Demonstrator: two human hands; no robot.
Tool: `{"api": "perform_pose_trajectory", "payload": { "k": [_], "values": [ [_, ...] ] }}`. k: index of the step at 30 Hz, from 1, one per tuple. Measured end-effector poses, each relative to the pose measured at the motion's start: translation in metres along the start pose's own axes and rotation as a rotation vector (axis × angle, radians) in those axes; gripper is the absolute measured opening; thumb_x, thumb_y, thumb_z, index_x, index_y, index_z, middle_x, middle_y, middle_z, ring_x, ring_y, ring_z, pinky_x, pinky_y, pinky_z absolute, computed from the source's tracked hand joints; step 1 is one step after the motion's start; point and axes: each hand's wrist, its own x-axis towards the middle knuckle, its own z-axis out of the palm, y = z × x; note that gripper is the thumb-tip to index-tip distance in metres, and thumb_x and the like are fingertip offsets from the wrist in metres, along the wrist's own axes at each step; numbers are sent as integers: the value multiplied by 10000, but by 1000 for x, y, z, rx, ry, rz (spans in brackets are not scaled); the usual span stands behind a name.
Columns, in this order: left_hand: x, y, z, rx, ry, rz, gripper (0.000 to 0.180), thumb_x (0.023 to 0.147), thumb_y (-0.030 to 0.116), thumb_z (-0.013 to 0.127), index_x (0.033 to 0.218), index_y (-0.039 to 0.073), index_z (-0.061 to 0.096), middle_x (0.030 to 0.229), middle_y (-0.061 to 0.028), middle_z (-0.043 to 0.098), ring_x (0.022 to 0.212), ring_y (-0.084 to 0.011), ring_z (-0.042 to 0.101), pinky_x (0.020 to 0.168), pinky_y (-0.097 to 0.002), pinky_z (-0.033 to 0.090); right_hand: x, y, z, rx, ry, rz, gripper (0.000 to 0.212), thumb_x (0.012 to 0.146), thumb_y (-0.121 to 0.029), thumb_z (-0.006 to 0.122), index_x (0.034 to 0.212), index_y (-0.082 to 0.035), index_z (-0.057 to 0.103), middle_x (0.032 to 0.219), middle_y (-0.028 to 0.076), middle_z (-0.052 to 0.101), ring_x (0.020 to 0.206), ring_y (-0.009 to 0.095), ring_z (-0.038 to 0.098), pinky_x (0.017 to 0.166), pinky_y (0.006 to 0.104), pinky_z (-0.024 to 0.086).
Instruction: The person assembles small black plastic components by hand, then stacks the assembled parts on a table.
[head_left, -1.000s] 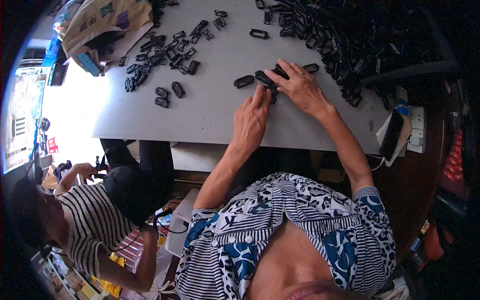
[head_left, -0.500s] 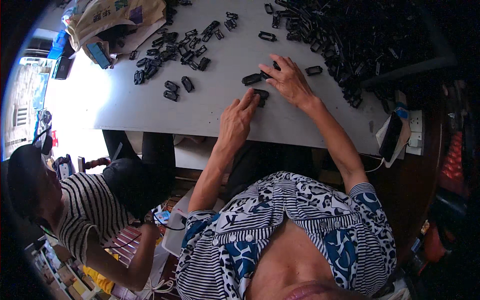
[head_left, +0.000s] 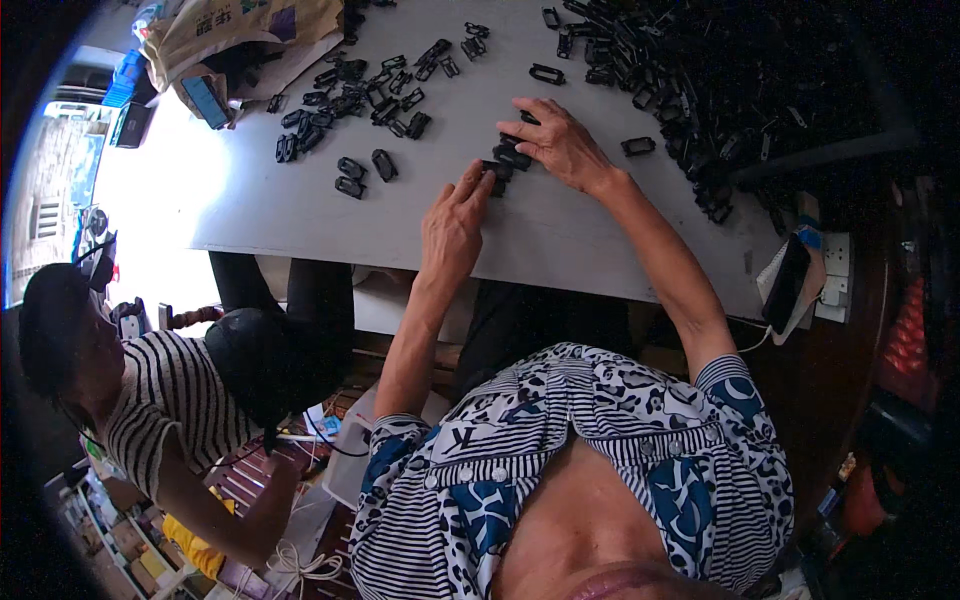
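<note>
Small black oblong plastic frames [head_left: 513, 156] sit bunched between my two hands on the grey tabletop [head_left: 350, 225]. My left hand [head_left: 455, 230] lies low on the table with its fingers stretched out, their tips against the nearest of these frames. Over the bunch is my right hand [head_left: 562, 148], fingers spread and thumb beside the parts; its index and middle fingers reach past them to the left. Part of the bunch is hidden under the right fingers. A single black frame [head_left: 638, 147] rests to the right of that hand.
A large heap of black parts [head_left: 690, 90] covers the right back. A looser group [head_left: 350, 100] lies left, near a paper bag [head_left: 240, 35] and a phone [head_left: 205, 102]. Another phone [head_left: 785, 280] leans at the right edge. At left sits a person in a striped top [head_left: 185, 390].
Both hands have shifted slightly to the left. The black frames between them are now closer together. The seated person's arm has moved a little.
</note>
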Motion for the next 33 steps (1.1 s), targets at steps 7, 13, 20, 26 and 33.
{"api": "perform_pose_trajectory", "payload": {
  "k": [7, 13, 20, 26, 33],
  "values": [
    [-7, -2, 6, 54, 80, -45, 596, 784, -70, 612, 1338, 122, 507, 1444, -183, 386, 1194, -355, 518, 956, -426, 482, -16, -22, -2, -105, -36, 62, 415, 863, -133, 640, 1275, -162, 595, 1370, 146, 461, 1247, 321, 452, 1048, 397, 411],
    [-32, 20, 17, -55, 199, -280, 748, 785, 55, 726, 1431, 159, 363, 1499, -248, 206, 1271, -405, 430, 1004, -441, 445, -31, -26, -3, -174, -9, 6, 575, 874, -200, 635, 1413, -247, 441, 1493, 146, 278, 1339, 322, 352, 1084, 440, 387],
    [-36, 25, 33, -45, 201, -182, 764, 796, 141, 714, 1457, 116, 333, 1511, -258, 206, 1379, -445, 248, 1115, -482, 282, -43, -34, 14, -257, -199, -150, 673, 889, -402, 561, 1490, -344, 262, 1569, 27, 145, 1434, 259, 165, 1178, 487, 136],
    [-41, -20, 25, 50, 171, -191, 755, 804, 215, 704, 1464, 155, 340, 1533, -206, 221, 1409, -391, 229, 1119, -495, 255, -23, -55, 45, -298, -232, -101, 699, 906, -424, 552, 1508, -324, 213, 1567, 91, 127, 1435, 310, 141, 1152, 543, 120],
    [-50, -92, -5, 52, 149, -140, 630, 867, 248, 634, 1447, 211, 392, 1532, -151, 271, 1404, -342, 265, 1119, -463, 272, 11, -92, 85, -304, -258, -59, 707, 920, -423, 543, 1516, -291, 186, 1558, 130, 132, 1427, 350, 144, 1120, 605, 131]
  ]
}}
